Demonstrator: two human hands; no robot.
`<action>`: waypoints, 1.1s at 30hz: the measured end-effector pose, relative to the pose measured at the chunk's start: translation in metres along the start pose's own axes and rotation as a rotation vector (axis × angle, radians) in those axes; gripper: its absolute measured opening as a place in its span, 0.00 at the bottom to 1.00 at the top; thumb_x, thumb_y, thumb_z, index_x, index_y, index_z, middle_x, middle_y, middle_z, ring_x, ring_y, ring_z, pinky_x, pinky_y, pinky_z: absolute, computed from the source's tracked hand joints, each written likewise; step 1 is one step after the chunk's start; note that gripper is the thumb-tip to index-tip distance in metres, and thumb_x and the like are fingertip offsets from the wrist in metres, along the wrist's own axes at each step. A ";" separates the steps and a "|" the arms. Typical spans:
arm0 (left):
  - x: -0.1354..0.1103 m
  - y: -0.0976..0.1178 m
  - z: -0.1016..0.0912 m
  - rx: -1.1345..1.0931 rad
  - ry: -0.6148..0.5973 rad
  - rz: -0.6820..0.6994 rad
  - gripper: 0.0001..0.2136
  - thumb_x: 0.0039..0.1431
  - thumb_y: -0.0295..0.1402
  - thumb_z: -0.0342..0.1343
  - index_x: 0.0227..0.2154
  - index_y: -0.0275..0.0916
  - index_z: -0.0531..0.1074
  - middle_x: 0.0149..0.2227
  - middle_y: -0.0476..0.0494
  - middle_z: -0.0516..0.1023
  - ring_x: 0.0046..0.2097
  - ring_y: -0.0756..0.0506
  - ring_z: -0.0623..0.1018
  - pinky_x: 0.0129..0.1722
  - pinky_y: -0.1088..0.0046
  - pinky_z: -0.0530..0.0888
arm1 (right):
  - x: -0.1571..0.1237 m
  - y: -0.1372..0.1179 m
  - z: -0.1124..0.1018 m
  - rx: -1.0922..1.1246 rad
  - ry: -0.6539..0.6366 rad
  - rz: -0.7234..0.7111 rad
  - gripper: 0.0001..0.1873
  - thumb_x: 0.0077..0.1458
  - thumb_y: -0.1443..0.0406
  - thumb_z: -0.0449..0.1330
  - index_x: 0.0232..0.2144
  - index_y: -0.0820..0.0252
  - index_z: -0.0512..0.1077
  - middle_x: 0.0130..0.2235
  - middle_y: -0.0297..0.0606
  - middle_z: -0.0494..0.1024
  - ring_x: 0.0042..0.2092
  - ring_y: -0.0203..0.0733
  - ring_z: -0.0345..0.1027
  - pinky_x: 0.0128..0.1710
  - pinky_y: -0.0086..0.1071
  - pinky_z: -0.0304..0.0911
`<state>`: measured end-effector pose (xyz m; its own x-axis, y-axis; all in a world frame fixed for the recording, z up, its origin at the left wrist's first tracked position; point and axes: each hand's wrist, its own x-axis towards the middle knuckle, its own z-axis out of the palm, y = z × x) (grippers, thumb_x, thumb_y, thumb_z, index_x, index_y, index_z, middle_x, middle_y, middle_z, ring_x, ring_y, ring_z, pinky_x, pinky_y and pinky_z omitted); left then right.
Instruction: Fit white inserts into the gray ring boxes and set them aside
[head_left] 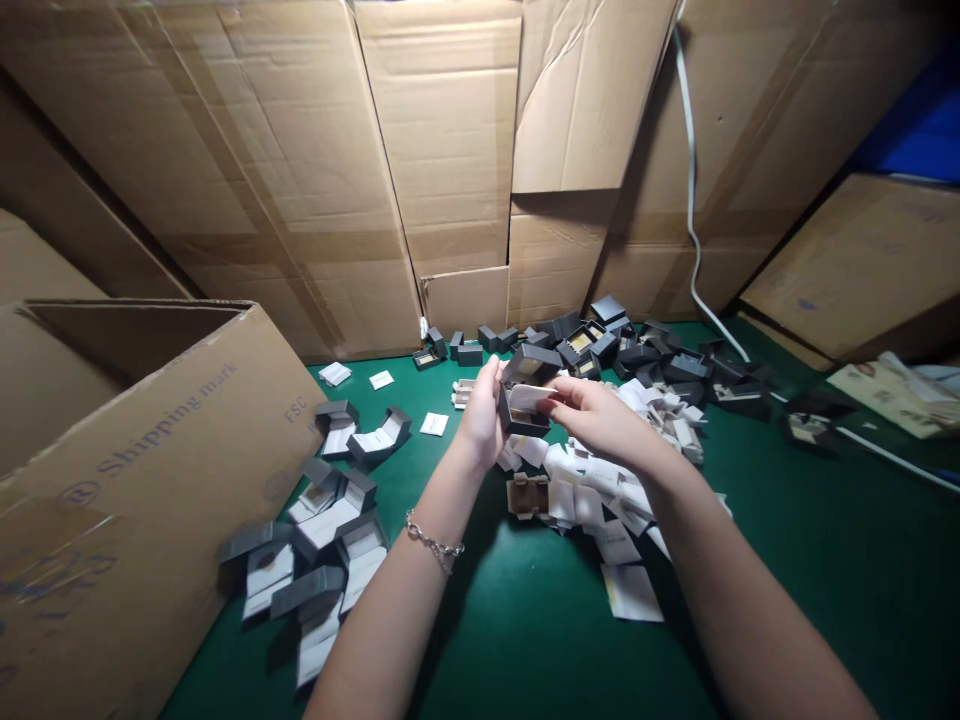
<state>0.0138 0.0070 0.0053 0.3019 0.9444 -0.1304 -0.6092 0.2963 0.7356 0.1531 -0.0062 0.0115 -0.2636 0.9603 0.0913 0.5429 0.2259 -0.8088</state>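
Observation:
My left hand (481, 412) grips a small open dark grey box (525, 375) by its left side, held above the green table (787, 540). My right hand (592, 408) pinches a white card (531, 396) at the box's opening. A thin bracelet (433, 543) hangs on my left wrist. Under my hands lies a heap of white cards (600, 490) and a small brown insert (527, 494). Several open grey boxes with white cards inside (315, 545) lie at the left front.
A large cardboard carton marked "Shipping mark" (127, 480) stands at the left. Flattened cardboard sheets (450, 160) wall the back. More dark boxes (645, 355) are piled at the back right. A white cable (694, 230) runs down onto the table.

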 end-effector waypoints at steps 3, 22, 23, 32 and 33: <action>0.000 0.001 0.001 -0.001 0.017 0.023 0.22 0.66 0.39 0.35 0.45 0.32 0.72 0.33 0.40 0.80 0.36 0.43 0.79 0.39 0.68 0.74 | -0.002 -0.002 0.002 -0.031 0.019 -0.019 0.09 0.52 0.61 0.55 0.29 0.60 0.71 0.22 0.29 0.68 0.24 0.34 0.58 0.25 0.28 0.52; 0.003 -0.007 -0.003 0.066 -0.041 0.077 0.18 0.63 0.42 0.44 0.36 0.34 0.74 0.32 0.42 0.79 0.38 0.43 0.79 0.42 0.68 0.73 | -0.008 -0.014 0.003 -0.178 -0.021 0.033 0.17 0.50 0.72 0.48 0.37 0.59 0.74 0.17 0.30 0.71 0.17 0.36 0.63 0.21 0.28 0.56; 0.003 -0.008 -0.003 0.065 -0.042 0.077 0.18 0.63 0.42 0.44 0.36 0.34 0.74 0.32 0.42 0.79 0.39 0.43 0.79 0.42 0.68 0.73 | -0.007 -0.014 0.004 -0.220 -0.006 0.014 0.17 0.52 0.72 0.49 0.37 0.59 0.75 0.18 0.32 0.73 0.19 0.37 0.64 0.23 0.29 0.57; 0.004 -0.009 -0.003 0.044 -0.049 0.068 0.18 0.63 0.41 0.43 0.36 0.34 0.73 0.31 0.42 0.78 0.38 0.43 0.78 0.40 0.69 0.73 | -0.006 -0.011 0.009 -0.482 0.058 -0.010 0.10 0.58 0.65 0.53 0.35 0.56 0.76 0.36 0.40 0.80 0.35 0.45 0.71 0.33 0.32 0.57; 0.004 -0.008 -0.003 0.043 -0.052 0.072 0.18 0.64 0.40 0.42 0.35 0.34 0.73 0.31 0.42 0.78 0.38 0.43 0.78 0.40 0.68 0.73 | -0.006 -0.011 0.009 -0.517 0.065 -0.009 0.10 0.58 0.65 0.53 0.35 0.56 0.76 0.35 0.39 0.80 0.35 0.46 0.71 0.32 0.32 0.56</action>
<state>0.0181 0.0083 -0.0032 0.2969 0.9540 -0.0418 -0.5990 0.2201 0.7699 0.1415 -0.0163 0.0148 -0.2290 0.9625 0.1455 0.8683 0.2695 -0.4165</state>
